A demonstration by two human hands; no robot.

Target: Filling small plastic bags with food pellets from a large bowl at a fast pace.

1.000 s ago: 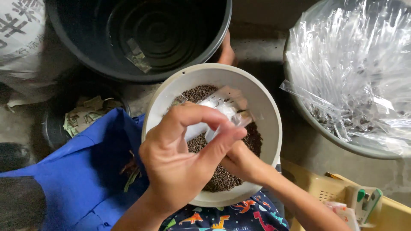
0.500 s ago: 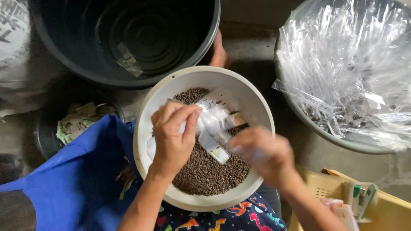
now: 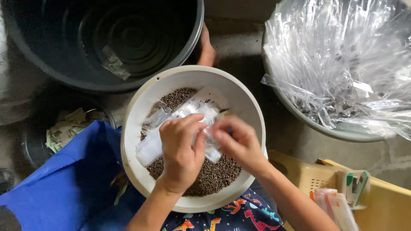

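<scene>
A white bowl partly filled with small dark brown seeds rests on my lap. Over it, my left hand and my right hand both pinch a small clear plastic bag that lies across the seeds. The left fingers grip the bag's middle, and the right fingertips hold its right end. Part of the bag is hidden under my hands.
A large dark grey tub with a paper scrap inside stands at the top left. A grey basin of clear plastic bags sits at the right. Blue cloth lies lower left, beside a dark container of paper slips. A yellow basket holds a stapler.
My right hand rose from the lower right of the bowl to meet the left hand at the bag. The left hand shifted down over the bag.
</scene>
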